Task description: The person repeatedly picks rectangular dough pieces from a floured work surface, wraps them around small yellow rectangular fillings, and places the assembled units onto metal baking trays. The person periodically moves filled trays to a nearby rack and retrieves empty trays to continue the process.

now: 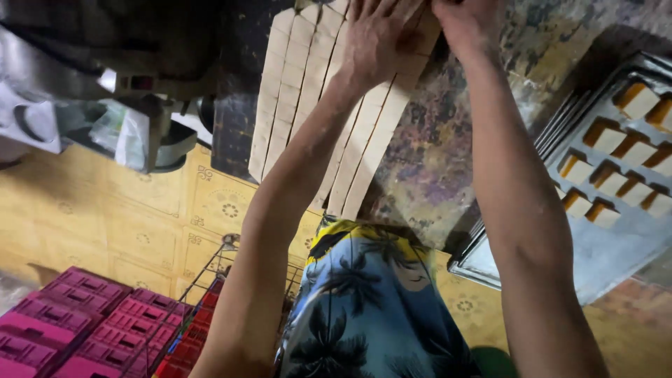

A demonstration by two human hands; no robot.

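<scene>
Head view, looking down, takes in pink plastic crates [84,318] on the yellow patterned floor [105,224] at far left, with a wire rack [210,273] beside them. Next comes a dark marbled counter [434,161] bearing long pale strips [294,91], scored crosswise into small blocks and lying side by side. The person's left hand [374,38] rests flat on the strips' far end, fingers spread and pressing down, not clenched. The right hand [465,21] sits just beside it at the frame's top edge; its fingers are cut off from view, so their state cannot be told. Farther right, a metal tray [602,252] holds separate cut blocks [616,140], pale with orange-brown sides, well apart from the strips. Judging by this, the step in hand is steadying or squaring the strips; any next move calls for even pressure so the scored pieces stay aligned.
</scene>
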